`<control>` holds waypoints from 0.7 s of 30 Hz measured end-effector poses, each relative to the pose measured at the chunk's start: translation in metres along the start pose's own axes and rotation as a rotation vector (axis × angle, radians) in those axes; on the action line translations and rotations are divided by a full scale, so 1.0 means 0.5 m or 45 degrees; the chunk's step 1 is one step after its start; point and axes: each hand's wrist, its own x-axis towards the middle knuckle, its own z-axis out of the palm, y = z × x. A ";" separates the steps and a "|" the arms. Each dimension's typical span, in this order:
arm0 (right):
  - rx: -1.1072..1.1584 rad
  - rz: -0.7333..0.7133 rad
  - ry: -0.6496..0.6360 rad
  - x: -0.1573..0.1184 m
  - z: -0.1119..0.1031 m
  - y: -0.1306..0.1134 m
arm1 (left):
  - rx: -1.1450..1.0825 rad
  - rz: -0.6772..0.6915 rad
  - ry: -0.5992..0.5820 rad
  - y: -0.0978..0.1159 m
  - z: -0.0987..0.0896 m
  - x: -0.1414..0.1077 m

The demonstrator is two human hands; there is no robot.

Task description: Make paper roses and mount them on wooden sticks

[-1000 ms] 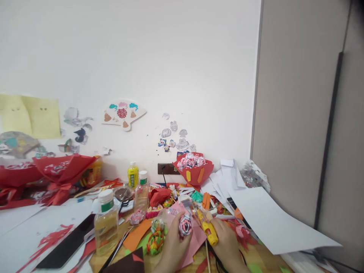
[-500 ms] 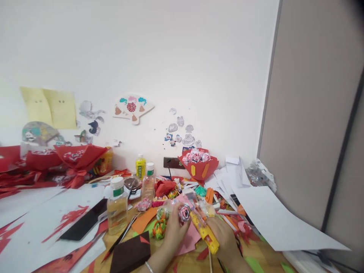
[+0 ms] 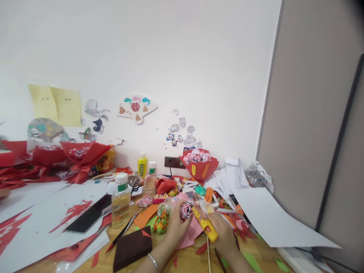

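Note:
My left hand (image 3: 178,223), with a bracelet on the wrist, is closed around a paper flower (image 3: 186,211) with pink, white and dark petals. In my right hand (image 3: 223,232) is a yellow glue gun (image 3: 205,225), its front end close to the flower; whether they touch cannot be made out. The fingers of my right hand are partly hidden behind the tool. Under my hands lies a pink paper sheet (image 3: 191,234). To the left of my left hand sits an orange-and-green paper ball (image 3: 161,223). A thin wooden stick (image 3: 209,258) points toward me below the glue gun.
Clear bottles (image 3: 121,206) stand at left, by a dark phone (image 3: 89,214) and a dark brown box (image 3: 132,248). A red-wrapped bouquet (image 3: 199,165) is against the wall; more bouquets (image 3: 81,159) are far left. White paper (image 3: 284,220) curves over the right side.
The view has shifted slightly, so the left-hand things appear further right. Both hands keep hold of the flower and glue gun, with only slight movement.

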 end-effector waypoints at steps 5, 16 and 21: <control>-0.020 0.014 0.043 0.004 0.001 -0.001 | -0.044 0.007 -0.018 0.001 0.003 -0.002; -0.055 0.180 0.044 -0.016 0.021 0.015 | -0.037 -0.035 -0.037 -0.019 0.013 -0.007; -0.030 0.074 0.097 -0.015 0.029 0.010 | -0.029 -0.046 -0.040 -0.018 0.011 -0.008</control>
